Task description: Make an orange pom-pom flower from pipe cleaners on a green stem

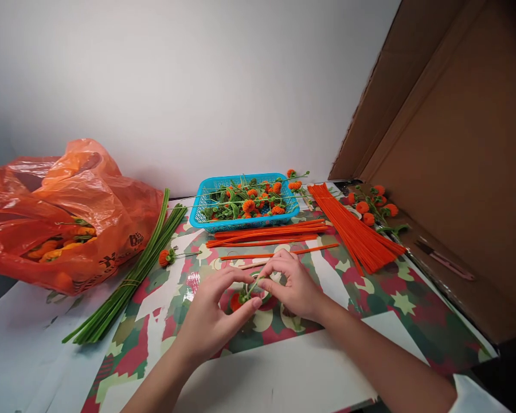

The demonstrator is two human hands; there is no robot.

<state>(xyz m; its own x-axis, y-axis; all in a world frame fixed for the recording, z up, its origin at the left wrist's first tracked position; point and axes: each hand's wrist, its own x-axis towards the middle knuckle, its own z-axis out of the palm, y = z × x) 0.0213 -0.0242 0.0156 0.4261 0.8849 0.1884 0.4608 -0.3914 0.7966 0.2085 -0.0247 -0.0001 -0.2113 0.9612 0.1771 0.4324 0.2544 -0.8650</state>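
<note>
Here, in front of the basket [245, 225], my right hand [293, 287] has thumb and forefinger pinched on the green stem [253, 286] of an orange pumpkin [236, 302]. My left hand [215, 307] curves around the pumpkin, thumb and forefinger apart; I can't tell whether its fingers grip anything. Left of the basket are the green bundle [133, 275] and, farther out, the orange bag [81, 229]; right of it, the orange bundle [356, 232] fans toward me.

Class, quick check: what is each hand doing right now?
Left hand: thumb and forefinger apart near the orange flower; grip unclear.
Right hand: pinching the green stem.
</note>
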